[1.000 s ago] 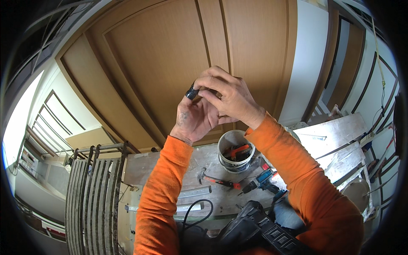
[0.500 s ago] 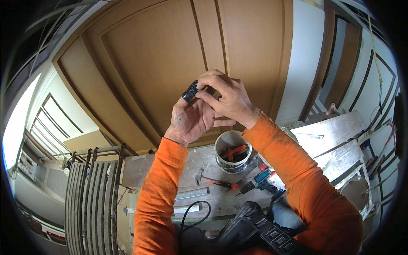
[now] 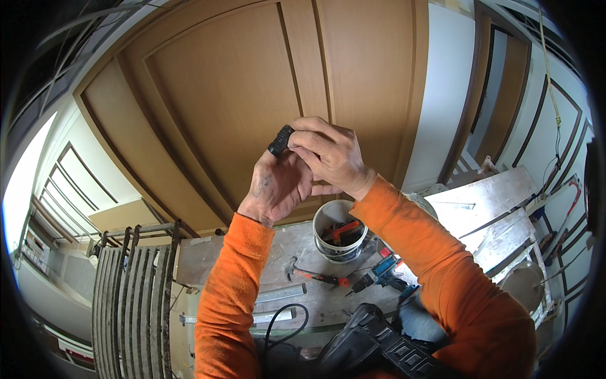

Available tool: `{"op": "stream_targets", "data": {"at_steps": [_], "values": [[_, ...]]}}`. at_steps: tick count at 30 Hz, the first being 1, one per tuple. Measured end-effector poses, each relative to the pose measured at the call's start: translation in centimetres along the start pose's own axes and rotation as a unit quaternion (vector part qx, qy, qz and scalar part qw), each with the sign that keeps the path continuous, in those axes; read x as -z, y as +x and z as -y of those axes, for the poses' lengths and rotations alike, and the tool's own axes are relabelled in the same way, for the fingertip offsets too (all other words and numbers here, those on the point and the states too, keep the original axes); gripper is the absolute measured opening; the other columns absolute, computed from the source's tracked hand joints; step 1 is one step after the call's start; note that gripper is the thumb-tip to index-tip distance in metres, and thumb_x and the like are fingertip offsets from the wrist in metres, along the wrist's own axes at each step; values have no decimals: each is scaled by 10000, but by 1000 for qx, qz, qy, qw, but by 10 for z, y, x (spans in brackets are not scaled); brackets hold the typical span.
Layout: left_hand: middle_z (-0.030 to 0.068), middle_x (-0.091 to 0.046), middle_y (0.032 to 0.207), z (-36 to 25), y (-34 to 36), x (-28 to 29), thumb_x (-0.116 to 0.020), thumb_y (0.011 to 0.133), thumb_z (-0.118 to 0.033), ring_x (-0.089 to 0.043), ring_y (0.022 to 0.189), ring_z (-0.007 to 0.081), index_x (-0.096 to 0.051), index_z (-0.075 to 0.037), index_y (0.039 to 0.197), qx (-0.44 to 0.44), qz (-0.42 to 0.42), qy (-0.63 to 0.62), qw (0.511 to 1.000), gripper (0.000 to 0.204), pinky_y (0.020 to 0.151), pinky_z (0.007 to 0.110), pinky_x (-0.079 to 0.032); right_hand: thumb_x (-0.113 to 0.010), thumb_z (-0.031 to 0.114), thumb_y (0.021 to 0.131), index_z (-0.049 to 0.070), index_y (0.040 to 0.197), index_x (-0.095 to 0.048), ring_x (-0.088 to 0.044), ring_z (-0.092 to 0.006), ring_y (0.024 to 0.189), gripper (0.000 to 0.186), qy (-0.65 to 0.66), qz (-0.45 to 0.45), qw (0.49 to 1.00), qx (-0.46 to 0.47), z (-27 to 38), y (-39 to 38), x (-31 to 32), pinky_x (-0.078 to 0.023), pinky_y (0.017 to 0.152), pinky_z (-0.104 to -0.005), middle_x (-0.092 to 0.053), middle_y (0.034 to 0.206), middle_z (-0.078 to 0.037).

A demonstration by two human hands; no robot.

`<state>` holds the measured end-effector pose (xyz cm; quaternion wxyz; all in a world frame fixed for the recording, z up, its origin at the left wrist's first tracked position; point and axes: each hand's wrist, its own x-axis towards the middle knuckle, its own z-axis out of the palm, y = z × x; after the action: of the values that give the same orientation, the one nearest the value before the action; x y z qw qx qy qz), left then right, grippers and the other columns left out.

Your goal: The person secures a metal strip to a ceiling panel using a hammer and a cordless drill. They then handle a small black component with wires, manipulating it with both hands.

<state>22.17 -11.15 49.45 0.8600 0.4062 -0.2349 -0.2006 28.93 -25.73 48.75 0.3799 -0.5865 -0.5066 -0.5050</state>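
A black tape-like wrap (image 3: pixel 280 141) covers the end of the thumb on my left hand (image 3: pixel 278 187). That hand is held palm up and open, one finger stretched out beneath the right hand; its other fingers are mostly hidden. My right hand (image 3: pixel 329 155) is closed, its fingertips pressed together against the wrap at the left thumb's tip. Both hands are raised in front of a brown wooden panel (image 3: pixel 227 82), above a white bucket (image 3: pixel 322 222).
Tools fill the bucket, which stands on a dusty board. A hammer (image 3: pixel 312 275) and a blue cordless drill (image 3: pixel 377 273) lie nearby, with metal profiles (image 3: pixel 278 294) in front. At left is a slatted metal platform (image 3: pixel 134 309); pale boards (image 3: pixel 492 199) sit at right.
Both hands are slightly lower in view, and the right has turned a little around the thumb wrap. Its fingers now cover more of the wrap's tip. The background has shifted slightly left.
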Motion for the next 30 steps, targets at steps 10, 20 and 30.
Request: {"op": "stream_targets", "data": {"at_steps": [10,20,30], "values": [[108,-558,1414,1,4,19,-635,885,-628,-540,1319,229,-387,-35,1512,-188,-65,114,973,897,1101,403,-446,-712,76,902,9,985,-731,-716,-227,857,109,189,9,929,-319,38,34,6,-569,812,-343,-717,902,-95],[108,-404,1564,16,12,23,-532,1005,-561,-415,1423,222,-317,-4,1548,-276,-128,140,942,807,1211,393,-309,-715,101,923,-36,1033,-737,-707,-121,852,176,248,39,877,-411,48,39,2,-569,775,-262,-757,947,-98],[39,-565,1215,18,18,27,-558,1033,-400,-521,1025,125,-309,-54,1589,-331,-244,227,883,701,968,316,-439,-686,79,885,-80,955,-718,-650,-104,733,177,355,9,815,-458,41,35,-5,-536,672,-272,-713,811,-94]]}}
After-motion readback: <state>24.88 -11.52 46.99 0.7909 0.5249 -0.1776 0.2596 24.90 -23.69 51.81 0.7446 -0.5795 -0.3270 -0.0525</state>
